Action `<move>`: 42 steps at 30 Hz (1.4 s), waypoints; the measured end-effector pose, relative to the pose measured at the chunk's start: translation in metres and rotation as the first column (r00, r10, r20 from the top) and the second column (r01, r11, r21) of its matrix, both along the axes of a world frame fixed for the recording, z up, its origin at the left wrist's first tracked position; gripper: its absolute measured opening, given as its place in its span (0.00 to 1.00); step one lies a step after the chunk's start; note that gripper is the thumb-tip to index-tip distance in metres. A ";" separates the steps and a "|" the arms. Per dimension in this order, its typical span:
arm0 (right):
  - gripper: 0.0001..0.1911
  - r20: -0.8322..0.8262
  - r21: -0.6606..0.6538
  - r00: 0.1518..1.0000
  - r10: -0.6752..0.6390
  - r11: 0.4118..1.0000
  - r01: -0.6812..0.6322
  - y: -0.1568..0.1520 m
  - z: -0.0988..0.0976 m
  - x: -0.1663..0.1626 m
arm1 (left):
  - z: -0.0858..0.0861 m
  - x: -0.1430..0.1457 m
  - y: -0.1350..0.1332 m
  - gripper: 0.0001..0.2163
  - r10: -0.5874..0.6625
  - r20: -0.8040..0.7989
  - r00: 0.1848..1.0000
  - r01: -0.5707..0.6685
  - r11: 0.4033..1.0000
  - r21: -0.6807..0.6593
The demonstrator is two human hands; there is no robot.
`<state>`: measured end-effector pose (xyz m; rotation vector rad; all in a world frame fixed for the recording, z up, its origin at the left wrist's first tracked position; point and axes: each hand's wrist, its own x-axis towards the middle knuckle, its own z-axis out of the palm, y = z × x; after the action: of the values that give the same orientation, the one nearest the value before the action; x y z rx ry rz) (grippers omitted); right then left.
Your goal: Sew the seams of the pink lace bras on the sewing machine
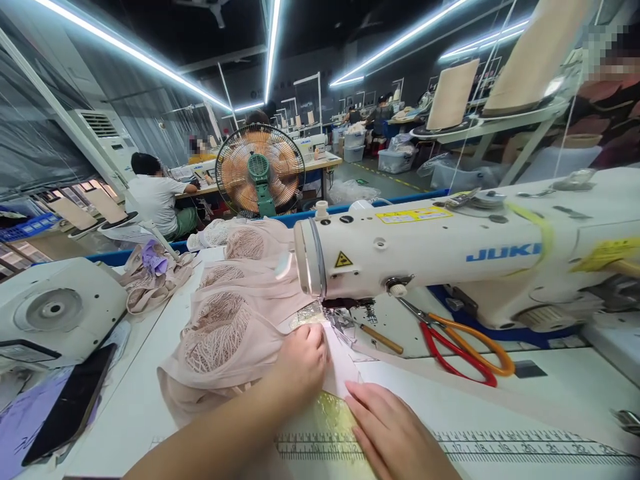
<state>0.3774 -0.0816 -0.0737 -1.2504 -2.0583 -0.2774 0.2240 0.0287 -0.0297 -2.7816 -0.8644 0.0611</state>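
Note:
My left hand (300, 363) is curled, its fingers pressing a pale pink fabric piece (343, 363) against the table just in front of the presser foot (345, 319) of the white sewing machine (425, 257). Flat beside it lies my right hand (393, 433), fingers together on the same pink fabric and on a yellowish patch of the table. A stack of pink lace bra cups (225, 327) lies to the left of my left hand, touching the machine's head.
Red-and-orange scissors (465, 353) and a small wooden-handled tool (380, 339) lie under the machine arm. A dark phone (70, 403) lies at the left by another machine (55, 310). A ruler strip (500, 447) runs along the table's front. A fan (260, 170) and seated workers are behind.

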 end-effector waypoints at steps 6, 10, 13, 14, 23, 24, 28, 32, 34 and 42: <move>0.14 0.078 -0.048 0.995 0.055 0.998 -0.051 0.000 0.000 0.003 | -0.009 -0.007 0.005 0.19 0.113 0.086 0.990 -0.111 0.993 -0.026; 0.14 0.172 -0.009 0.985 0.017 1.000 -0.015 0.001 -0.005 0.004 | -0.016 0.001 0.015 0.20 0.155 0.185 0.970 -0.152 0.988 -0.026; 0.14 0.196 0.016 0.981 -0.010 1.000 0.007 0.003 -0.007 0.005 | -0.019 0.005 0.022 0.18 0.116 0.245 0.962 -0.109 0.993 -0.043; 0.14 0.195 0.021 0.981 -0.014 1.000 0.010 0.003 -0.007 0.005 | -0.020 0.005 0.024 0.17 0.086 0.258 0.962 -0.075 0.996 -0.051; 0.14 0.206 -0.016 0.978 -0.012 1.000 0.016 0.002 -0.005 0.004 | -0.020 -0.008 0.026 0.17 -0.067 0.292 0.954 0.084 0.995 -0.048; 0.15 0.205 -0.019 0.979 -0.010 1.000 0.014 0.001 -0.006 0.004 | -0.020 -0.008 0.026 0.18 -0.073 0.286 0.955 0.089 0.995 -0.043; 0.15 0.185 -0.007 0.983 -0.012 1.000 0.014 0.003 -0.007 0.002 | -0.023 -0.008 0.031 0.17 -0.084 0.272 0.959 0.097 0.995 -0.033; 0.14 0.134 -0.010 0.991 -0.014 1.000 0.015 0.009 -0.005 -0.002 | -0.022 -0.008 0.046 0.16 -0.112 0.282 0.953 0.120 0.993 -0.011; 0.14 0.104 -0.035 0.994 -0.017 0.999 0.021 0.014 -0.003 -0.005 | -0.017 -0.007 0.050 0.15 -0.140 0.279 0.950 0.144 0.990 0.009; 0.16 -0.061 -0.130 0.996 -0.064 0.990 0.055 0.034 -0.007 -0.027 | -0.003 -0.021 0.003 0.15 -0.038 0.180 0.983 0.061 0.990 -0.125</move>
<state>0.3503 -0.0480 -0.0809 -1.3819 -2.0121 -0.1309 0.2030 0.0316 -0.0330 -2.9648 -0.8595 -0.1465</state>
